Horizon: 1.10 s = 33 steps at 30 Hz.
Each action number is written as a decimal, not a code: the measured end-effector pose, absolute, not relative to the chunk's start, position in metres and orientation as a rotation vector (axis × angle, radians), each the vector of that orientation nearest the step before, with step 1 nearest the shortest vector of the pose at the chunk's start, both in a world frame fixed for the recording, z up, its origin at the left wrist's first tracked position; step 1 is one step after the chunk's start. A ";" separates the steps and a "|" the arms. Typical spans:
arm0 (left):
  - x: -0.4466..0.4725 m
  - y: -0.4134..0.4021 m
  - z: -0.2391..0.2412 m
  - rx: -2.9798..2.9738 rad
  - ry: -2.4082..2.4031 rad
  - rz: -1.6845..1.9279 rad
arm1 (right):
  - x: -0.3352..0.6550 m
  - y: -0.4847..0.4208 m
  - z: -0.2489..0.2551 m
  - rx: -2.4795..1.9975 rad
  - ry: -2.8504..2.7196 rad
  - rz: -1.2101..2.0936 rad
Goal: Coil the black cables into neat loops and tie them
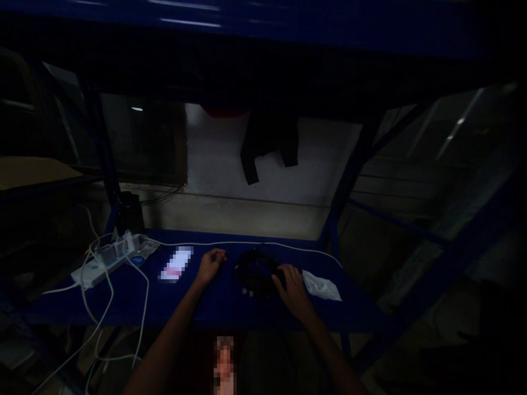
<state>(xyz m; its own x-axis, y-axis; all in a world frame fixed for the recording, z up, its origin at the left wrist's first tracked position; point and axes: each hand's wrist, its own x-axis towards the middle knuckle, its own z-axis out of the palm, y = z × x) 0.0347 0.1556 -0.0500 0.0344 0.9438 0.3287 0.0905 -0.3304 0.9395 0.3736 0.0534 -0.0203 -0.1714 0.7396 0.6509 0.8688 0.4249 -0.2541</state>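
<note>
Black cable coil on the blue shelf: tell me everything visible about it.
The black cable coil is a loose, roughly round bundle, plastic-sheathed by its look, lying on the blue shelf. Small pale ends, perhaps connectors, show at its near edge. The right hand reaches its right side, apparently touching it. Darkness hides finer detail.

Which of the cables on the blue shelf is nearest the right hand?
The black coil, right at the right hand; the white cables lie farther off, strung loosely.

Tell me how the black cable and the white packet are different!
The black cable is dark and coiled in loops; the white packet is pale and flattish. The cable lies left of the right hand; the packet lies right of it. Both rest on the blue shelf.
</note>
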 end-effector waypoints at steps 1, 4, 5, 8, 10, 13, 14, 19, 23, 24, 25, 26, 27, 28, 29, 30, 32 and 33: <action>0.035 0.156 -0.050 1.538 1.087 1.390 | 0.373 0.053 -0.020 -1.356 -1.950 -0.226; 0.035 0.156 -0.051 1.537 1.088 1.386 | 0.373 0.054 -0.019 -1.351 -1.943 -0.221; 0.035 0.156 -0.051 1.535 1.088 1.385 | 0.373 0.053 -0.018 -1.350 -1.942 -0.218; 0.035 0.156 -0.052 1.527 1.086 1.380 | 0.373 0.050 -0.016 -1.342 -1.961 -0.208; 0.036 0.156 -0.052 1.521 1.085 1.380 | 0.373 0.046 -0.013 -1.312 -2.019 -0.188; 0.036 0.155 -0.051 1.521 1.085 1.388 | 0.369 0.040 -0.008 -1.236 -2.171 -0.137; 0.036 0.154 -0.050 1.523 1.084 1.389 | 0.367 0.039 -0.006 -1.211 -2.225 -0.119; 0.036 0.149 -0.044 1.536 1.080 1.390 | 0.355 0.038 -0.007 -1.174 -2.387 -0.045; 0.037 0.147 -0.042 1.530 1.088 1.391 | 0.355 0.048 -0.018 -1.242 -2.406 -0.102; 0.038 0.147 -0.041 1.530 1.090 1.392 | 0.356 0.051 -0.020 -1.247 -2.411 -0.125; 0.038 0.147 -0.041 1.529 1.090 1.393 | 0.356 0.055 -0.022 -1.250 -2.413 -0.147; 0.038 0.147 -0.042 1.529 1.089 1.395 | 0.357 0.059 -0.023 -1.255 -2.410 -0.167; 0.038 0.148 -0.042 1.529 1.088 1.397 | 0.357 0.064 -0.023 -1.264 -2.403 -0.185; 0.038 0.148 -0.043 1.530 1.085 1.397 | 0.358 0.068 -0.022 -1.276 -2.391 -0.199; 0.038 0.148 -0.043 1.532 1.083 1.396 | 0.358 0.071 -0.021 -1.288 -2.378 -0.208; 0.038 0.149 -0.044 1.534 1.080 1.394 | 0.359 0.075 -0.019 -1.296 -2.370 -0.211; 0.038 0.149 -0.044 1.540 1.075 1.389 | 0.363 0.081 -0.015 -1.309 -2.354 -0.225; 0.037 0.150 -0.045 1.542 1.075 1.386 | 0.365 0.084 -0.014 -1.314 -2.348 -0.238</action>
<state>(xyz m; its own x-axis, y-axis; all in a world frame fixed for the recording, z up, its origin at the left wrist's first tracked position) 0.0374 0.1497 -0.0446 0.0456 0.9426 0.3309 0.0856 -0.3337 0.9388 0.3650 0.0839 -0.0136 -0.4541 0.7677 0.4522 0.8427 0.5348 -0.0618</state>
